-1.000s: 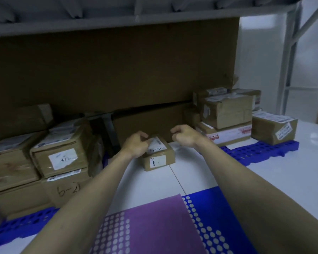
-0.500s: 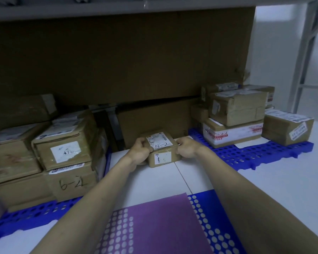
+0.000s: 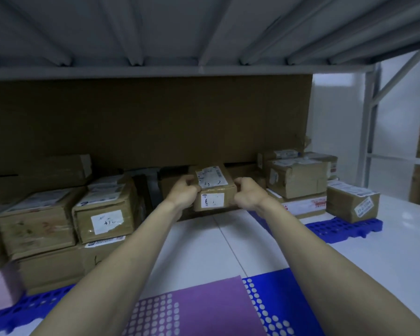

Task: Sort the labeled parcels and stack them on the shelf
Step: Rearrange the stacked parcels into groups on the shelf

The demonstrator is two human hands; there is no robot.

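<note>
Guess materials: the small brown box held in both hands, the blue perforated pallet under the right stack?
Small brown box: looks like matte corrugated cardboard, tape sheen on top, white paper labels on top and front. Blue perforated pallet: probably moulded plastic, going by its uniform colour and regular grid of holes.

Not much can be read from here. The small parcel (image 3: 214, 190) held up between both hands has a white label (image 3: 212, 200) on its near face with a handwritten "6" and some tiny print too small to make out. The shipping label (image 3: 211, 177) on its top carries printing and pen strokes, all blurred. Labels on the stacked boxes (image 3: 102, 214) to the left and the boxes (image 3: 298, 180) to the right show only unreadable scribbles and print.
</note>
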